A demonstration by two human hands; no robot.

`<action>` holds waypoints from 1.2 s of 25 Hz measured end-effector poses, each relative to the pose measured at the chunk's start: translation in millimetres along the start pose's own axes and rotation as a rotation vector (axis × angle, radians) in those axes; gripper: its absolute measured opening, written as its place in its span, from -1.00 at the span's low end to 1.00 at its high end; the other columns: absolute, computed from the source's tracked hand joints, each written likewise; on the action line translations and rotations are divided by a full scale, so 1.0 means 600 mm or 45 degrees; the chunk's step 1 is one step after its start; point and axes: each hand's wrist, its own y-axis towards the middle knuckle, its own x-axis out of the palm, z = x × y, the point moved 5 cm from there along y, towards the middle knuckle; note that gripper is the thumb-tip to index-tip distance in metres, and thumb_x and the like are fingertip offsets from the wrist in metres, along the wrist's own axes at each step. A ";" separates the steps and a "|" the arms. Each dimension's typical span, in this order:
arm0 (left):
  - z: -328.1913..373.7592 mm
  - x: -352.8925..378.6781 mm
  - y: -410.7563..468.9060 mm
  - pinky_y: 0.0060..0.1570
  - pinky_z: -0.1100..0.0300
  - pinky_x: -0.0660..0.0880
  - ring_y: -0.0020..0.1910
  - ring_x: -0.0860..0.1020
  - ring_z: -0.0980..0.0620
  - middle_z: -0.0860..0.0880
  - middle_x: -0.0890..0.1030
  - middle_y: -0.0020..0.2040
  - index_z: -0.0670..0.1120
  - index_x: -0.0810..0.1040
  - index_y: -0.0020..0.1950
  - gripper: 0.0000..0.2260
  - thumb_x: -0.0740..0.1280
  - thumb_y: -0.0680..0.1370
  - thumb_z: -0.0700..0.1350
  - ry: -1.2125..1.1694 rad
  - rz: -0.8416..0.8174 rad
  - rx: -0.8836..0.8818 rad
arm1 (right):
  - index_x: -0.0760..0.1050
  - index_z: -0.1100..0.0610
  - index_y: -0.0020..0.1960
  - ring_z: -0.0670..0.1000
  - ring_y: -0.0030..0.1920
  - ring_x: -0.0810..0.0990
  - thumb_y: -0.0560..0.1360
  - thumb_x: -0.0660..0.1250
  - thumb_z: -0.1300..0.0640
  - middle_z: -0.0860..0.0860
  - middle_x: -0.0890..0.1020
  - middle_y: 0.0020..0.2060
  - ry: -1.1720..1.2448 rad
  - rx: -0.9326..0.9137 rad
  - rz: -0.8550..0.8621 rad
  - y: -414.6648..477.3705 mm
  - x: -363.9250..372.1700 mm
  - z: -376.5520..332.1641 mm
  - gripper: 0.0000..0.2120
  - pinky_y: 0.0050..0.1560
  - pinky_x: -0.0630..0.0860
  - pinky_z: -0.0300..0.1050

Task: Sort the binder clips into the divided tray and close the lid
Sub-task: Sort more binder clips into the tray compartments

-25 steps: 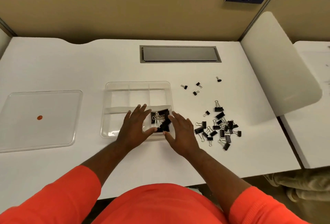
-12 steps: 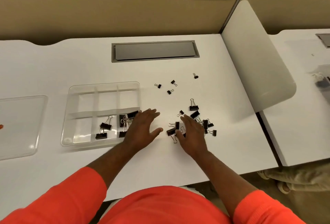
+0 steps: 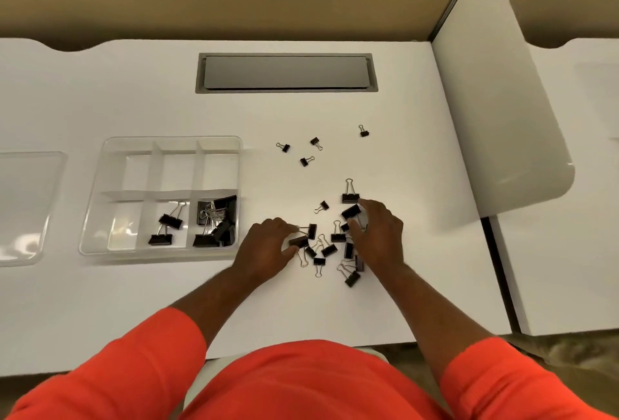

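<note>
Both hands working the clip pile [image 3: 330, 248] right of the tray [image 3: 92, 218]: left hand [image 3: 268, 247] pinching one clip [image 3: 299, 241], right hand [image 3: 380, 235] curled over others, grip unclear. Lid [image 3: 30, 205] parked left so the compartments stay open

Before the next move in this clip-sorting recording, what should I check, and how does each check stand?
1. Tray open, lid lying off to its left: ok.
2. Left hand pinches a clip from the pile: ok.
3. Right hand has a clip in its grip: cannot tell; its fingers curl over the pile.
4. Near compartments keep clip sizes apart: ok.
5. Desk free of clips: not ok; the pile and small clips beyond it lie there.
</note>
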 end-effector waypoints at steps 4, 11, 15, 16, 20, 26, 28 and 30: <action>0.006 0.012 0.000 0.00 0.04 0.42 0.03 0.55 -0.06 0.03 0.62 0.01 0.01 0.62 0.17 -0.70 0.46 0.46 -0.01 0.044 -0.043 -0.051 | 0.54 0.01 0.22 -0.02 0.10 0.57 0.52 0.39 -0.04 -0.08 0.60 0.10 -0.042 -0.024 -0.092 0.018 0.015 -0.003 -0.70 0.19 0.28 -0.07; 0.025 0.017 0.009 -0.06 0.05 0.41 -0.01 0.55 -0.05 0.03 0.60 -0.01 0.03 0.56 0.28 -0.58 0.44 0.44 0.07 0.154 -0.093 0.008 | 0.55 0.01 0.22 0.03 0.07 0.57 0.50 0.40 -0.09 -0.05 0.62 0.05 -0.121 -0.057 -0.149 0.027 0.026 -0.012 -0.66 0.17 0.33 0.03; 0.026 0.020 0.012 -0.05 0.05 0.39 -0.01 0.55 -0.05 0.02 0.58 0.00 0.04 0.54 0.31 -0.60 0.41 0.47 0.04 0.177 -0.153 0.026 | 0.55 0.03 0.25 0.03 0.09 0.57 0.49 0.40 -0.06 -0.04 0.62 0.07 -0.129 -0.054 -0.170 0.025 0.026 -0.017 -0.64 0.20 0.32 0.01; 0.026 0.019 0.011 -0.02 0.05 0.38 0.00 0.55 -0.06 0.01 0.57 0.02 0.03 0.52 0.32 -0.59 0.39 0.48 0.03 0.154 -0.170 0.010 | 0.54 0.02 0.25 0.02 0.11 0.57 0.50 0.40 -0.06 -0.05 0.62 0.08 -0.110 -0.044 -0.160 0.023 0.024 -0.018 -0.64 0.22 0.30 -0.01; 0.026 0.014 0.003 0.01 0.14 0.35 0.04 0.54 -0.04 0.01 0.55 0.06 0.04 0.44 0.42 -0.54 0.33 0.51 0.01 0.059 -0.210 -0.039 | 0.54 -0.01 0.25 -0.03 0.14 0.55 0.50 0.40 -0.03 -0.10 0.61 0.09 -0.031 -0.037 -0.079 0.012 0.010 -0.031 -0.66 0.21 0.20 -0.16; 0.013 -0.016 -0.018 -0.08 0.16 0.41 0.04 0.56 -0.06 0.00 0.59 0.08 0.02 0.47 0.32 -0.63 0.28 0.51 -0.01 -0.039 -0.200 -0.023 | 0.54 0.01 0.23 -0.08 0.19 0.56 0.50 0.43 0.00 -0.12 0.62 0.16 0.053 -0.137 0.010 -0.003 0.004 -0.090 -0.68 0.26 0.18 -0.18; 0.007 -0.040 -0.029 -0.06 0.10 0.50 0.02 0.58 -0.03 0.03 0.61 0.07 0.06 0.48 0.29 -0.67 0.28 0.52 0.00 -0.112 -0.156 -0.025 | 0.55 0.01 0.20 -0.07 0.16 0.58 0.48 0.45 0.02 -0.13 0.63 0.11 0.083 -0.188 0.067 -0.011 0.006 -0.122 -0.69 0.23 0.21 -0.15; -0.006 -0.073 -0.044 -0.06 0.10 0.54 -0.03 0.59 0.03 0.06 0.64 0.06 0.11 0.45 0.30 -0.66 0.32 0.52 0.00 -0.216 -0.058 -0.040 | 0.55 0.00 0.18 -0.06 0.12 0.60 0.47 0.44 0.01 -0.14 0.63 0.07 0.119 -0.217 0.116 -0.018 0.013 -0.165 -0.70 0.21 0.22 -0.15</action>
